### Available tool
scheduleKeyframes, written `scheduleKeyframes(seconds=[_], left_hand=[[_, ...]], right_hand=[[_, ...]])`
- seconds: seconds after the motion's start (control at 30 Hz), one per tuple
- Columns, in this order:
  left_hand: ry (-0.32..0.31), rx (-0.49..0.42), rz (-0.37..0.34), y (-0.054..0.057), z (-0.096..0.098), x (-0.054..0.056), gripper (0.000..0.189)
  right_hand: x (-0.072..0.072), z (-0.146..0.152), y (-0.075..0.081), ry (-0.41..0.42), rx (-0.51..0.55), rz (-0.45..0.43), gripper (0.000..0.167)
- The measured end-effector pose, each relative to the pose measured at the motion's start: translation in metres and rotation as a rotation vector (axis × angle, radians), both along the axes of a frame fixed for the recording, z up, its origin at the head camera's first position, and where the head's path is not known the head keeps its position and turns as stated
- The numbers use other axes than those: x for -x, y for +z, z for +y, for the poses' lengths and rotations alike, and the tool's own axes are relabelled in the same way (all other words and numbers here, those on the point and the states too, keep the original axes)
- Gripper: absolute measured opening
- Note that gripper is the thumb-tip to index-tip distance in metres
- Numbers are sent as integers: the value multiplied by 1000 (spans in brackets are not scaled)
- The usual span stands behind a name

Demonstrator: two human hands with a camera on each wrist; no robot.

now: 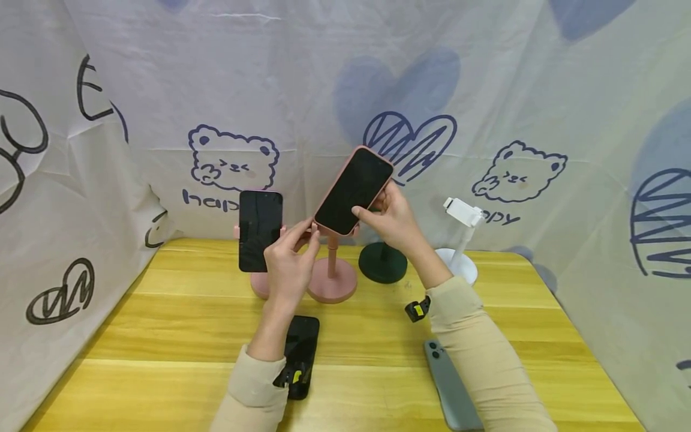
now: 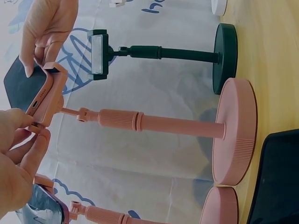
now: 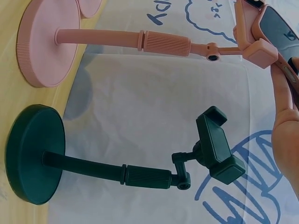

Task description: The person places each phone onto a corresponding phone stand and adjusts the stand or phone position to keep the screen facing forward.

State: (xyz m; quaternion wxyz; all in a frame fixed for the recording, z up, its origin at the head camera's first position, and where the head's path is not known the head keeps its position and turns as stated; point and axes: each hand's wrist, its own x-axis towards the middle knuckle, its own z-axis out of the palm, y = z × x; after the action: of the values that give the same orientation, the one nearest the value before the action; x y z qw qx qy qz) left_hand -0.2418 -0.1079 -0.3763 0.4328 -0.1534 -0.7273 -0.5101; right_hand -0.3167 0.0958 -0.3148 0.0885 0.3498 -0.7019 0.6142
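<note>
My right hand (image 1: 396,219) grips a smartphone (image 1: 353,189) in a pink case, tilted to the right with its dark screen toward me. Behind its lower end is the clamp (image 2: 57,88) of a pink phone stand (image 1: 333,285). With thumb and fingertips, my left hand (image 1: 288,264) pinches the clamp's end near the phone's lower left corner. In the left wrist view the phone's bottom edge lies against the clamp, between its two end lips. The stand's round base rests on the table.
Left of it, a second pink stand (image 1: 260,284) holds an upright phone (image 1: 260,231). A dark green stand (image 1: 383,264) and a white stand (image 1: 461,261) are on the right. A black phone (image 1: 303,348) and a grey phone (image 1: 450,387) lie on the wooden table (image 1: 372,384).
</note>
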Motion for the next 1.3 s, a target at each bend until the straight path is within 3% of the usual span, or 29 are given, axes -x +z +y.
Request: scheduleKeyframes(seconds=[0.63,0.9,1.3], left_hand=[[-67,20,-6,3,-10,0,33],[-52,29,-34,3,-11,-1,34],[12,42,2,2,-10,1,29]], right_hand=[[0,0,8,33,-32,-12,71],[1,2,10,60,-60,-10,74],[1,3,15,72,-140,10,72]])
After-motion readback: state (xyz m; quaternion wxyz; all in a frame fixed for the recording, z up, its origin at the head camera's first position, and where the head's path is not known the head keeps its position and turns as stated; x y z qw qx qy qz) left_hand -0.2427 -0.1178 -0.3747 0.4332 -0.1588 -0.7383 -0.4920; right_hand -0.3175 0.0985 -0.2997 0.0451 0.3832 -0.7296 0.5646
